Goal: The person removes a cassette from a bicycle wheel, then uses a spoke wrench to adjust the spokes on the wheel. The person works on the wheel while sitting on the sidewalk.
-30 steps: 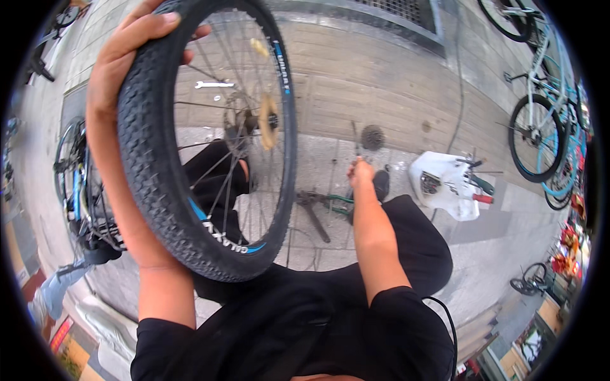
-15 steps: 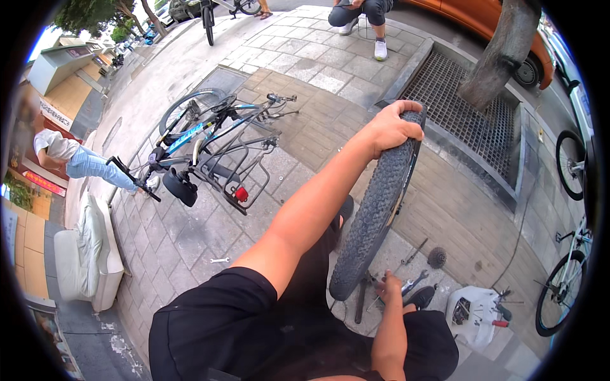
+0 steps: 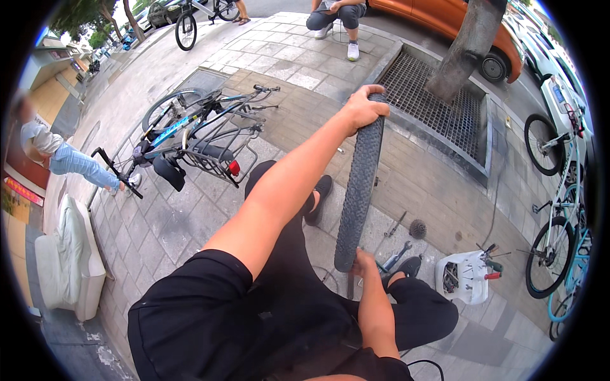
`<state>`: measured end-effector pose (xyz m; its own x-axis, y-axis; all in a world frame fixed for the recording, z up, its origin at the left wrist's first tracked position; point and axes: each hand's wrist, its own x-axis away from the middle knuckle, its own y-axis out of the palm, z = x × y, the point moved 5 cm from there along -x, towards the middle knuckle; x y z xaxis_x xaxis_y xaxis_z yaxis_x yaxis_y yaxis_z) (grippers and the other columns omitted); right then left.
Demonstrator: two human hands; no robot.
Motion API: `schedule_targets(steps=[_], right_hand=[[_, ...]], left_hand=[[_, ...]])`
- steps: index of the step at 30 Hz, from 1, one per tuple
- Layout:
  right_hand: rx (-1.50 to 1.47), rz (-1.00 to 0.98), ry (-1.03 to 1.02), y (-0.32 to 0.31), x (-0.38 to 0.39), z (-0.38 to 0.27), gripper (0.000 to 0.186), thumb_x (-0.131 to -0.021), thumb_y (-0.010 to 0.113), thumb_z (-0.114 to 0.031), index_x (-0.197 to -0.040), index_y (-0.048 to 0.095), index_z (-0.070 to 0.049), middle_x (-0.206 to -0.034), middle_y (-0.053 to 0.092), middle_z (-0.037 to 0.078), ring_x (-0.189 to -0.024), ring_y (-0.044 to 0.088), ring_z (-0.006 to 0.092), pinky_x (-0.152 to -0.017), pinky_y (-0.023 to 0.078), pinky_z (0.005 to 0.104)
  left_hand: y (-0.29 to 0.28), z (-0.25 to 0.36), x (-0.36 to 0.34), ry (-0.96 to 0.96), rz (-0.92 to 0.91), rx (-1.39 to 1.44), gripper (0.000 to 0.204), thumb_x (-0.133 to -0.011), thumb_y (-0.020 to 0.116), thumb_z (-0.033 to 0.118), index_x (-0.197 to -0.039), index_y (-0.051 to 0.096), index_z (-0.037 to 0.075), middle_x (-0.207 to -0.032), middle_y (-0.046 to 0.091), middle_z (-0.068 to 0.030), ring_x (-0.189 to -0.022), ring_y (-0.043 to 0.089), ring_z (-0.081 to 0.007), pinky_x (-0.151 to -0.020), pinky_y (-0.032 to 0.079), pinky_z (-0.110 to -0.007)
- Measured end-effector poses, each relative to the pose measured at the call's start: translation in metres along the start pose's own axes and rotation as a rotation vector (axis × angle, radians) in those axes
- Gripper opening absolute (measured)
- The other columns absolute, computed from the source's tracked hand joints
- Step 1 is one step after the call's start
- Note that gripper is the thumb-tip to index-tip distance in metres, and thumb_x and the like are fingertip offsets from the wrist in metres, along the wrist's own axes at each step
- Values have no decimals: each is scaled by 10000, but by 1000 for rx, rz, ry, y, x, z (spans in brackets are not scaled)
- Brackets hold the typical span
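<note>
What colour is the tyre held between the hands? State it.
Black, with a knobbly tread: the tyre shows best in the head view, left hand on top, right hand below.

Street-side bike repair spot, paved sidewalk (image 3: 305, 120), parked bicycles (image 3: 197, 127), scattered tools (image 3: 397, 251)

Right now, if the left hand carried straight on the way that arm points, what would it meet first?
The left hand grips the top of the bicycle tyre. Straight beyond it lies the metal tree grate, then the tree trunk; depth is hard to judge in this fisheye view.

Knobbly matt black rubber tyre (image 3: 359, 190) — rough grey stone paving (image 3: 190, 216) — dull metal tree grate (image 3: 438, 108)
</note>
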<state>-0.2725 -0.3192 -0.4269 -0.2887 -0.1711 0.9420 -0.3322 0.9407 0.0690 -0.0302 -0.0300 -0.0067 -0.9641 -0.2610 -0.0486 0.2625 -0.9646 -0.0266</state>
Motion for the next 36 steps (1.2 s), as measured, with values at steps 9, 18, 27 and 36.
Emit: schedule_targets(steps=[9, 18, 27, 36], right_hand=[[74, 96, -576, -10, 108, -108, 381, -1027, 599, -299, -1224, 651, 23, -1053, 723, 117, -853, 701, 209, -716, 562, 325], [612, -21, -892, -22, 248, -184, 456, -999, 668, -328, -1257, 656, 47, -1080, 733, 120, -943, 701, 199, -859, 550, 329], [663, 46, -421, -54, 139, -161, 549, -1004, 616, -416, -1324, 624, 30, -1133, 695, 126, -956, 685, 216, -737, 594, 370], [592, -111, -920, 4, 209, -178, 479, -1037, 607, -386, -1296, 644, 15, -1166, 717, 149, -1111, 671, 206, -971, 512, 336]], left_hand=[[-22, -4, 0, -44, 102, 4, 882, -703, 770, 65, -1497, 398, -20, -1231, 623, -202, -926, 681, -233, -724, 584, -374], [-51, -5, -12, -237, 173, 235, 855, -720, 781, 49, -1463, 375, -67, -1098, 652, -258, -715, 699, -267, -567, 582, -421], [-40, -8, -11, -533, -4, 352, 222, -802, 750, 40, -938, 650, -104, -769, 683, -186, -554, 684, -282, -493, 598, -451], [-1, -4, 7, -416, 25, 365, 467, -770, 776, 74, -1152, 556, -82, -830, 650, -160, -598, 664, -252, -491, 561, -457]])
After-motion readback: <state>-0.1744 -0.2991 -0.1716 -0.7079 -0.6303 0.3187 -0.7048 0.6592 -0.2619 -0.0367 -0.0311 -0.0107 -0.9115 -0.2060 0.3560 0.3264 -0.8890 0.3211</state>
